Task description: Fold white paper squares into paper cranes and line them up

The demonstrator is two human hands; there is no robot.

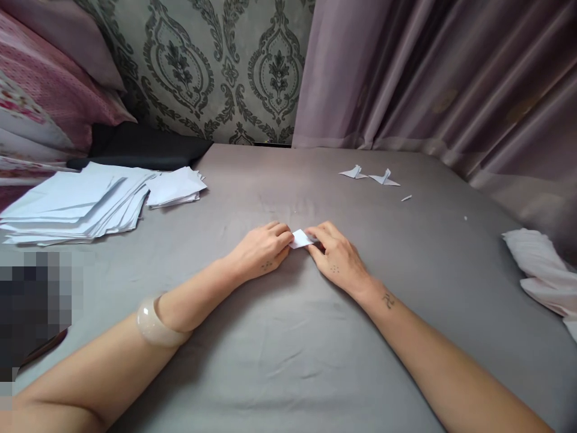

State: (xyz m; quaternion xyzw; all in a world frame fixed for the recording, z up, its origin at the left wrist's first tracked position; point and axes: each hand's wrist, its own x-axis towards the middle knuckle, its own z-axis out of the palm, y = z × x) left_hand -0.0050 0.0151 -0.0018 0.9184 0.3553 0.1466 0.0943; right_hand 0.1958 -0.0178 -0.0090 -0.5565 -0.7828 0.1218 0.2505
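A small folded piece of white paper (pixel 301 239) sits between my two hands over the middle of the grey sheet. My left hand (pixel 268 248) pinches its left corner with closed fingers. On the opposite side my right hand (pixel 336 254) grips the right corner between thumb and fingers. Parts of both corners are hidden behind the fingers. Farther off to the right, two folded paper birds (pixel 354 172) stand side by side with their wings spread.
Stacked white paper sheets (pixel 67 198) lie at the left, beside a pile of smaller sheets (pixel 175 185). A black cloth (pixel 148 144) is behind them. A paper scrap (pixel 406 198) lies near the birds. White crumpled fabric (pixel 536 258) is at the right edge. Curtains (pixel 383 72) hang behind.
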